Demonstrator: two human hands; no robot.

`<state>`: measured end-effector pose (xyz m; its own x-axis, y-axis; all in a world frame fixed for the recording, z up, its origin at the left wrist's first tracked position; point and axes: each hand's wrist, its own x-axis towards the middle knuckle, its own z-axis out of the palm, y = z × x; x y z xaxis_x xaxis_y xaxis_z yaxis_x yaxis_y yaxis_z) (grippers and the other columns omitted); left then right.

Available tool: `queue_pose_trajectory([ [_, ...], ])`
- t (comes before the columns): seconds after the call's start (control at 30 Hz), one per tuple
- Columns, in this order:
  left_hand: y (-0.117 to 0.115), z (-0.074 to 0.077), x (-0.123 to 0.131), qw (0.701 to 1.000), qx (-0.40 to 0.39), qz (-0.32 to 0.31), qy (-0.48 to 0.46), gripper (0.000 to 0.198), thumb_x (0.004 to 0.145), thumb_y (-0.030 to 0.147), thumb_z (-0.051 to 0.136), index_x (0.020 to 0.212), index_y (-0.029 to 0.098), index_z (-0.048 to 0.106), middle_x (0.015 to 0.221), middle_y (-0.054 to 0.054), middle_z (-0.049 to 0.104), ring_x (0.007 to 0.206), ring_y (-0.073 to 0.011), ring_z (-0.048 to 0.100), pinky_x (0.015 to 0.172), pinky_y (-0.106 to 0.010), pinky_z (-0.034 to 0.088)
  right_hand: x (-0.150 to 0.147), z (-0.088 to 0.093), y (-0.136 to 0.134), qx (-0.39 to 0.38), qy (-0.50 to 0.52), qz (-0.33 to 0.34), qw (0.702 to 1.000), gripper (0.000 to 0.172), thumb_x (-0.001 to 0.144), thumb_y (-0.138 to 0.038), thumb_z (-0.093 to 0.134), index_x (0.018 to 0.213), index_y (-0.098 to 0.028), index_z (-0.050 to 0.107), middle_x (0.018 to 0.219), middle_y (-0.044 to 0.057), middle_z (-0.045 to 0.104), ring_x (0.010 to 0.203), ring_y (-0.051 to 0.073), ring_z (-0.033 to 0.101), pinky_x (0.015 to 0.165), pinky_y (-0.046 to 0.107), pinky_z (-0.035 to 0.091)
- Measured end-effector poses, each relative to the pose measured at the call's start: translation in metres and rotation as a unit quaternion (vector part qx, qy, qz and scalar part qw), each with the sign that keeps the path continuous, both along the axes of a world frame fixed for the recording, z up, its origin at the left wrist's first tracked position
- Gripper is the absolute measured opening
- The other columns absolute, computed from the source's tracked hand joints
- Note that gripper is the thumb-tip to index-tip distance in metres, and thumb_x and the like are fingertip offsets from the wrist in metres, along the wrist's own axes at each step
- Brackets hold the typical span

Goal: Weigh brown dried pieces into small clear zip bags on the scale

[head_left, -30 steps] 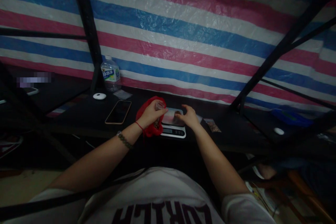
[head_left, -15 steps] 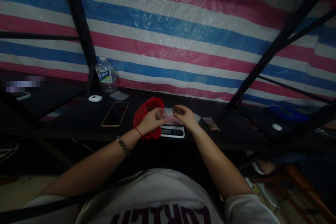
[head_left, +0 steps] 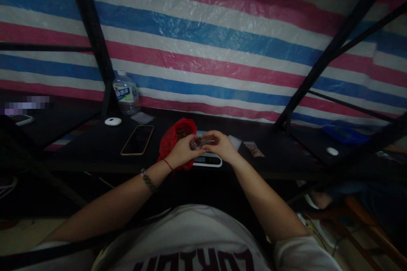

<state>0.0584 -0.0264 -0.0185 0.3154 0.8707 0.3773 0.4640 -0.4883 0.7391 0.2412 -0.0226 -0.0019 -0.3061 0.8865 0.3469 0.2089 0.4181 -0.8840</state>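
My left hand (head_left: 182, 152) grips a small clear plastic bag (head_left: 196, 142) above the kitchen scale, its thumb pointing right. From the other side, my right hand (head_left: 224, 147) holds a small clear cup (head_left: 211, 139), tipped towards the clear bag so the two meet; brown bits show around the opening. Under both hands lies the white digital scale (head_left: 216, 161), its front panel visible and most of its plate covered. An open red plastic bag (head_left: 168, 137) with brown bits inside stands against the left side of the scale, partly behind my left hand.
A small filled zip bag (head_left: 253, 149) lies to the right. On the left are a phone (head_left: 137, 140), a white oval case (head_left: 113, 121), a water bottle (head_left: 126, 95) and flat clear bags (head_left: 143, 117). Black metal posts (head_left: 92, 29) flank the desk before a striped sheet (head_left: 203, 42).
My right hand has moved left and tipped its cup onto the clear bag in my left hand. The two were apart before. The view has shifted slightly.
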Motion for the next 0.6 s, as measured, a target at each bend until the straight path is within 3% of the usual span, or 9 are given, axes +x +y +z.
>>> queue_pose_trajectory([
  [0.1,-0.001,0.001,0.001,1.000,0.004,-0.002,0.000,0.043,0.068,0.046,0.069,0.099,0.016,0.061,0.088,-0.004,0.067,0.078,-0.0198,0.063,0.069,-0.030,0.049,0.001,0.006,-0.005,0.073,-0.066,-0.008,0.995,0.035,0.066,-0.021,0.073,0.100,-0.021,0.068,0.109,0.007,0.061,0.102,0.020,0.060,0.086,0.035,0.052],
  [0.23,-0.005,0.004,0.003,1.000,-0.002,-0.001,-0.013,0.045,0.068,0.046,0.068,0.102,0.017,0.062,0.092,-0.005,0.068,0.082,-0.0211,0.063,0.072,-0.032,0.049,0.000,0.013,-0.012,0.114,-0.109,-0.019,0.987,0.044,0.072,-0.017,0.068,0.115,-0.026,0.065,0.118,0.007,0.060,0.112,0.021,0.056,0.095,0.038,0.048],
  [0.6,-0.002,0.007,0.000,0.995,-0.002,-0.013,-0.095,0.043,0.070,0.042,0.069,0.103,0.018,0.057,0.106,-0.007,0.065,0.098,-0.0222,0.061,0.089,-0.037,0.048,0.009,0.020,-0.013,0.092,-0.039,0.001,0.995,0.051,0.076,-0.024,0.067,0.126,-0.024,0.056,0.126,0.009,0.059,0.114,0.021,0.058,0.090,0.034,0.052],
])
